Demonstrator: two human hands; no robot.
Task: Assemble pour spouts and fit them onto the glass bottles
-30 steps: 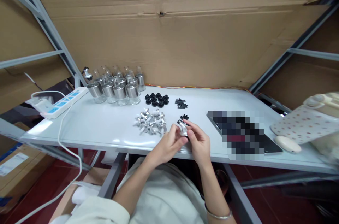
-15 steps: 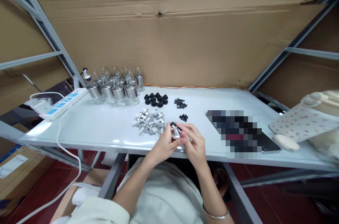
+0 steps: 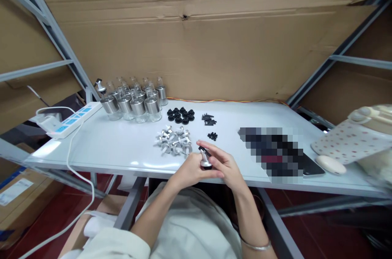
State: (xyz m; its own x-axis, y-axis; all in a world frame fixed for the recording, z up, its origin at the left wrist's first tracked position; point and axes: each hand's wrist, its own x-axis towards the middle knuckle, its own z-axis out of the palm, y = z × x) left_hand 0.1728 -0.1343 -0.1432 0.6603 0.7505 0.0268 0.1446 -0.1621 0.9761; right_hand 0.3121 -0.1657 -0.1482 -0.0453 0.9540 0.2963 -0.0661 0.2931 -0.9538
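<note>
Close to the table's front edge, my left hand (image 3: 189, 171) is closed around a silver pourer spout (image 3: 205, 160) with a black flap on top and a black base, its thumb stretched to the right below it. My right hand (image 3: 228, 167) grips the same spout from the right, fingertips at the flap and side. Just left of my hands lies a pile of silver spout tops (image 3: 174, 141). Beyond it are several black stoppers (image 3: 180, 115). Small black strips (image 3: 209, 119) and tiny black caps (image 3: 212, 136) form two little heaps farther right.
Several glass bottles with metal sleeves (image 3: 139, 108) stand at the back left, beside a finished-looking spout (image 3: 99, 86). A white power strip (image 3: 73, 120) lies on the left edge. To the right are a blurred-out flat device (image 3: 312, 166), a cream oval object (image 3: 330, 164) and a dotted container (image 3: 343, 138).
My hands have turned the pourer spout and lowered it slightly, so its black base now shows. My right fingers have lifted and spread over the flap. The heaps stay put.
</note>
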